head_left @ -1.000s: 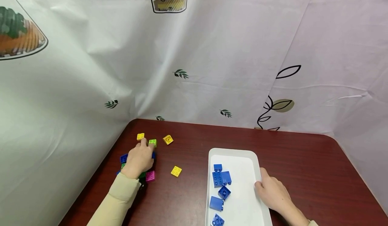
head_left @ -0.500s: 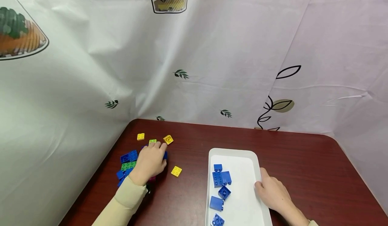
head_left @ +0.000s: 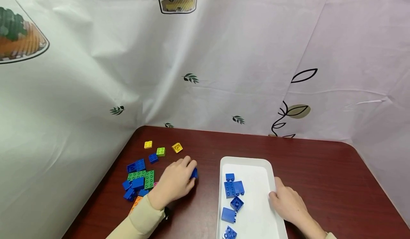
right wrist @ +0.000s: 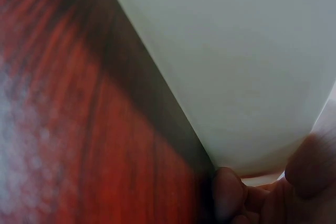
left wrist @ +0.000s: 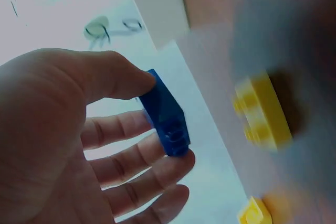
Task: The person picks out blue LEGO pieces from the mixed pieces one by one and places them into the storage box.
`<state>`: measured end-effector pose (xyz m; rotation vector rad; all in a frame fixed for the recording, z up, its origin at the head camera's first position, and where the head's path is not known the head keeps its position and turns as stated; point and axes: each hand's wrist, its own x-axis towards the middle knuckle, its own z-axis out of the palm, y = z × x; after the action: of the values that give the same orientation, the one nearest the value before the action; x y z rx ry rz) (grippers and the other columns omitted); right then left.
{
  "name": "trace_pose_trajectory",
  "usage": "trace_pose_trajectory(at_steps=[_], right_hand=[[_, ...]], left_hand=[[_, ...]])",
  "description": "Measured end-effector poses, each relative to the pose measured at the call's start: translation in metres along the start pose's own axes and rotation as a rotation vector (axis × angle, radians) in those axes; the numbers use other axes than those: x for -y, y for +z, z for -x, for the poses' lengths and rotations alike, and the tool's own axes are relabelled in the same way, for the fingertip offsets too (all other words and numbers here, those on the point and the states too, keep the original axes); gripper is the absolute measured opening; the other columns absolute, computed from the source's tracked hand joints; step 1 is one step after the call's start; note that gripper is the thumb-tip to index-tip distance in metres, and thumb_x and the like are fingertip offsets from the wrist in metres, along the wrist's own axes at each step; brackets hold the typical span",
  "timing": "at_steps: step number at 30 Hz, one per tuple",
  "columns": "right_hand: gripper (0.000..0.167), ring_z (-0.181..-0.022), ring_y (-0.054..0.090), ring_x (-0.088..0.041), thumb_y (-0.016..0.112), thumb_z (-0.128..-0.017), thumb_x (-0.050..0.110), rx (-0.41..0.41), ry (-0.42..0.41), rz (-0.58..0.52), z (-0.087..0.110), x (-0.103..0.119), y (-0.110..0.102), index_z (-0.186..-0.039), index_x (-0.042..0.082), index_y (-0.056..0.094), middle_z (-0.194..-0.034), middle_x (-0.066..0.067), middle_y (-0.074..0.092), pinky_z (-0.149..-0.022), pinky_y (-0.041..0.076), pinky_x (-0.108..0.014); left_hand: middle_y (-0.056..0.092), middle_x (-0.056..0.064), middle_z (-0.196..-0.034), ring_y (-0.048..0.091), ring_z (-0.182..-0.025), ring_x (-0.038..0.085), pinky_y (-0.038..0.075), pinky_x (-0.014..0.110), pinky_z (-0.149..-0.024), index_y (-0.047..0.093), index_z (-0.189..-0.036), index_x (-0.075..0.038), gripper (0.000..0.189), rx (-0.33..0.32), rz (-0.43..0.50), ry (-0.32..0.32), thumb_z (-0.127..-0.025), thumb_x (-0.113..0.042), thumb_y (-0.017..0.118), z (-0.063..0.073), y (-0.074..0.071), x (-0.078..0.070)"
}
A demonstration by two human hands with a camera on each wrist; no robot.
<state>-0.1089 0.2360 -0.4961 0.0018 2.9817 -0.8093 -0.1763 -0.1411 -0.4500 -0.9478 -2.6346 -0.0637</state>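
Between thumb and fingers my left hand [head_left: 175, 180] pinches a blue toy brick [left wrist: 165, 114], held above the table between the brick pile and the tray. In the head view only one end of that brick shows past the fingers. My right hand [head_left: 289, 201] grips the right rim of a white tray [head_left: 257, 196], thumb on the upper side; the right wrist view shows fingers curled at the tray's edge [right wrist: 210, 129]. Several blue bricks [head_left: 229, 214] lie along the tray's left side. A yellow brick [left wrist: 265, 114] sits on the table near the left hand, which hides it in the head view.
Left of the left hand lies a pile of blue bricks [head_left: 137, 183], green bricks [head_left: 149, 179] and an orange brick [head_left: 136, 203]. Behind it are a lime brick [head_left: 161, 151], a blue brick [head_left: 153, 158] and yellow bricks [head_left: 177, 147]. A patterned cloth [head_left: 205, 100] hangs behind the table.
From the brick pile my left hand has moved right and toward the tray, carrying a blue brick. Bricks it covered are now visible. The right hand and tray stay in place.
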Motion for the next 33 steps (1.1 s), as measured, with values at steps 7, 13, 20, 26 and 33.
trace_pose_trajectory(at_steps=[7,13,20,26,33], right_hand=[[0.045,-0.058,0.048,-0.019,0.055,-0.092,0.011,0.001,0.0,-0.002,0.0,0.002,0.0,-0.133,-0.004,0.046,-0.074,-0.007,0.063,-0.053,0.039,-0.037],[0.045,-0.057,0.048,-0.018,0.055,-0.092,0.011,0.008,0.0,-0.004,-0.001,0.003,0.0,-0.133,-0.005,0.045,-0.074,-0.007,0.063,-0.053,0.039,-0.036],[0.043,-0.058,0.048,-0.018,0.055,-0.093,0.012,0.008,0.009,-0.012,0.0,0.001,-0.001,-0.131,-0.002,0.046,-0.077,-0.007,0.064,-0.053,0.039,-0.036],[0.044,-0.058,0.048,-0.019,0.055,-0.093,0.012,0.011,0.012,-0.006,0.001,0.001,-0.001,-0.132,-0.003,0.045,-0.077,-0.007,0.064,-0.053,0.039,-0.037],[0.043,-0.058,0.049,-0.018,0.056,-0.092,0.012,0.014,0.015,-0.013,0.001,0.002,-0.001,-0.132,-0.002,0.046,-0.076,-0.006,0.063,-0.053,0.04,-0.036]], left_hand=[[0.052,-0.002,-0.098,0.05,-0.08,0.012,0.053,0.031,-0.074,0.061,-0.113,-0.016,0.031,0.052,0.14,0.094,-0.088,-0.031,0.071,-0.002,-0.005,-0.029],[0.048,-0.005,-0.096,0.044,-0.079,0.009,0.046,0.024,-0.07,0.062,-0.114,-0.016,0.031,0.03,0.19,0.213,-0.088,-0.029,0.071,-0.007,-0.005,-0.05],[0.052,-0.006,-0.101,0.046,-0.083,0.007,0.047,0.022,-0.076,0.062,-0.117,-0.019,0.029,0.07,0.191,0.313,-0.093,-0.034,0.067,-0.019,-0.007,-0.075],[0.053,-0.006,-0.1,0.045,-0.081,0.005,0.046,0.019,-0.075,0.062,-0.116,-0.019,0.027,0.092,0.162,0.409,-0.095,-0.036,0.065,-0.025,-0.003,-0.099],[0.048,-0.009,-0.092,0.038,-0.073,0.003,0.043,0.016,-0.068,0.061,-0.11,-0.021,0.022,0.071,0.15,0.485,-0.093,-0.035,0.065,-0.029,0.0,-0.12]])
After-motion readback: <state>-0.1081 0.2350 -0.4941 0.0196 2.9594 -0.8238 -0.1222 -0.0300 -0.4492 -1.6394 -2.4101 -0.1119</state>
